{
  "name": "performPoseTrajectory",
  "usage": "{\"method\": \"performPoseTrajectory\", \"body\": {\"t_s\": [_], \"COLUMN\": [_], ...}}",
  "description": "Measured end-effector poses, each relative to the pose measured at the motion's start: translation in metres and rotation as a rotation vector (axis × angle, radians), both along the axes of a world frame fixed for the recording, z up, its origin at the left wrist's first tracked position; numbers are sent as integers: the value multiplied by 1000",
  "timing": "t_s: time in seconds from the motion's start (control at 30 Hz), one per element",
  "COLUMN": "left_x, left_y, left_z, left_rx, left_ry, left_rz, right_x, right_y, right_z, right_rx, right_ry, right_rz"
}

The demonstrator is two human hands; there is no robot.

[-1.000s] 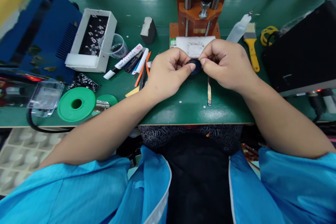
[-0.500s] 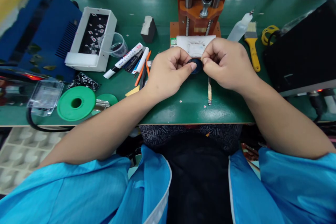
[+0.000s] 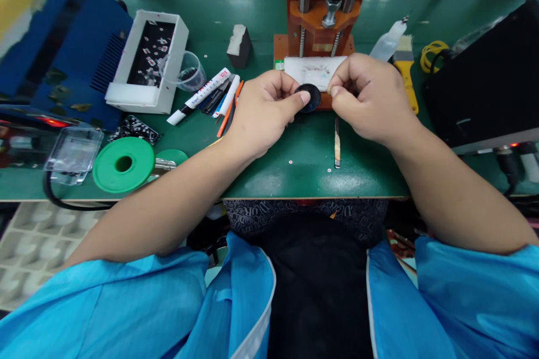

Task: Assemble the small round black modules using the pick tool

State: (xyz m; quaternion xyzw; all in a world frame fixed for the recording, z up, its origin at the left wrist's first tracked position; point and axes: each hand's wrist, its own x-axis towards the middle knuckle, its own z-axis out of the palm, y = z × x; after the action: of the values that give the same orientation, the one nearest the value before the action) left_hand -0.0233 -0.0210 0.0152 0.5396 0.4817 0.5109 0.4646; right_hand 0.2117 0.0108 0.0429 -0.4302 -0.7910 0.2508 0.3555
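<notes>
Black and glossy, a round disc (image 3: 312,100) sits in the person's left hand (image 3: 263,109), gripped near its edge by thumb and fingers, just in front of the white pad (image 3: 309,70) at the foot of the orange press (image 3: 293,45). On its other side, slightly apart from the disc, the right hand (image 3: 373,95) is curled with thumb and forefinger pinched together; whether something small lies between those tips cannot be told. For careful handling, the left grip is best kept light and close to the rim, so that the smooth face stays uncovered and the disc does not slip. Fine work at the edge would probably go better with both wrists steadied and the disc turned a little at a time. A slim stick (image 3: 337,146) lies on the table (image 3: 273,174) below the right hand, so low sweeps of that wrist might knock it.
</notes>
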Motion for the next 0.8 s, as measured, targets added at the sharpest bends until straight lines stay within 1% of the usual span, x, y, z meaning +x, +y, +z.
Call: {"method": "performPoseTrajectory", "body": {"t_s": [0.13, 0.2, 0.27, 0.4, 0.5, 0.6, 0.7, 0.8], "left_x": [-2, -3, -5, -6, -6, -6, -6, -6], "left_y": [4, 5, 6, 5, 5, 5, 5, 3], "left_z": [-1, -3, -5, -9, -11, -11, -10, -8], "left_rx": [-46, -41, -10, 93, 128, 133, 150, 170], "left_ry": [-34, -53, -65, -75, -69, -47, -16, 47], "left_rz": [60, 55, 21, -53, -61, -67, -69, -58], "right_x": [3, 4, 3, 0, -2, -3, -4, -5], "right_y": [3, 4, 4, 4, 4, 4, 1, -2], "right_z": [-1, -2, -2, -4, -6, -8, -6, -2], "right_rx": [64, 98, 109, 18, -72, -115, -162, -251], "right_ry": [59, 92, 136, 165, 178, 249, 299, 348], "right_rz": [-27, -35, -36, -12, 2, 21, 45, 60]}}
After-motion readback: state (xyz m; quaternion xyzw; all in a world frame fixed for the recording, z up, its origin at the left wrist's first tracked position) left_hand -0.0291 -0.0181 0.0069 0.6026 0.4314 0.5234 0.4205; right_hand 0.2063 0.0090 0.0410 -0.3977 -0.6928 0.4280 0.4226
